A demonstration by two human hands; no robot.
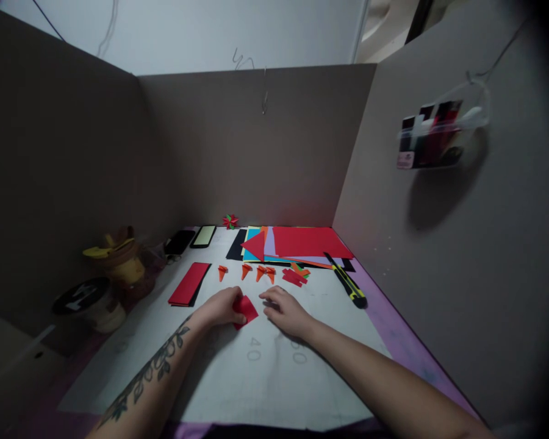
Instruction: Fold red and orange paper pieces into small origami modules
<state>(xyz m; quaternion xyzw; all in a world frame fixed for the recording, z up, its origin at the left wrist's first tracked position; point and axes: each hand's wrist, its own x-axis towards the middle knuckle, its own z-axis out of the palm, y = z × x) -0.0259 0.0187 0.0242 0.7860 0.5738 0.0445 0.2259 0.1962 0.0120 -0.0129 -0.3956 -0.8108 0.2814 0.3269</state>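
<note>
A small red paper piece (247, 311) lies at the middle of the white sheet, its left edge pinched between the thumb and fingers of my left hand (226, 306). Just right of it, not touching it, my right hand (284, 311) rests near the sheet with thumb and index finger apart and nothing visible between them. Beyond my hands stand several folded orange pieces (246, 271) in a row. Small red strips (294, 277) and green and orange strips (301, 269) lie to their right.
A stack of red paper (190, 284) lies left. Large coloured sheets (311, 242) are at the back, and a yellow-black cutter (348, 283) lies right. Two phones (204, 236), a paper flower (230, 221), a pot (124, 262) and a jar (94, 305) stand around. Grey panels (256, 146) enclose the table.
</note>
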